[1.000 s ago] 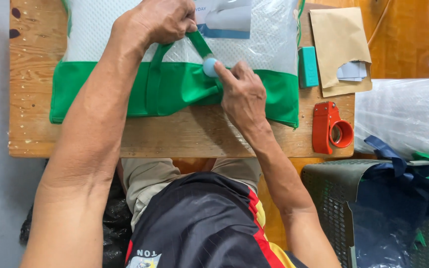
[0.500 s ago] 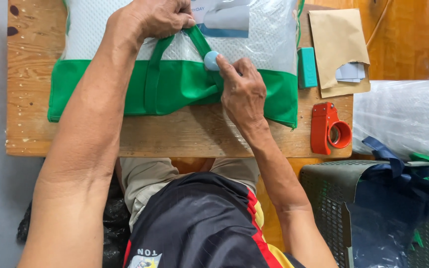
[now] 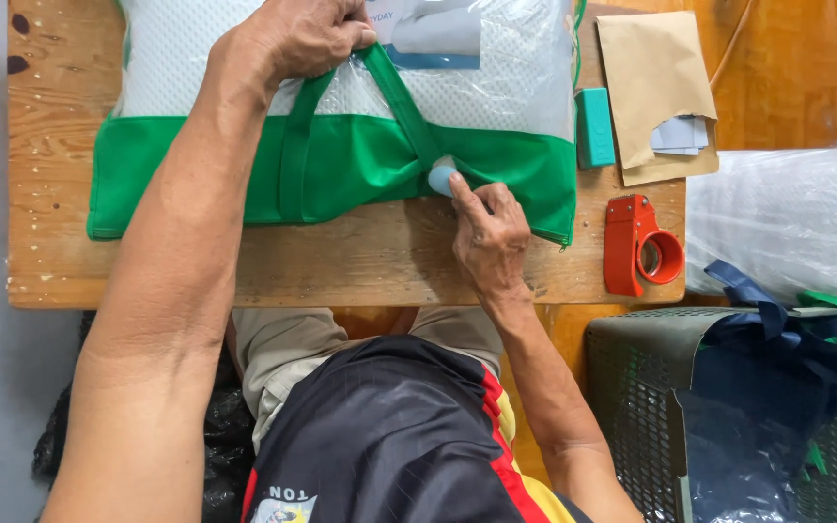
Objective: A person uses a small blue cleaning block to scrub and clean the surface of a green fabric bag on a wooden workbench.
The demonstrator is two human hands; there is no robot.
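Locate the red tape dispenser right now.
Head view: the red tape dispenser stands at the wooden table's right edge, right of the right hand, below the brown envelope.

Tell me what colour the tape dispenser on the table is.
The tape dispenser is orange-red, seen clearly in the head view, lying near the table's right edge.

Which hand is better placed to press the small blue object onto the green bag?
The right hand: its fingers already touch the small blue object on the green bag. The left hand grips the handle.
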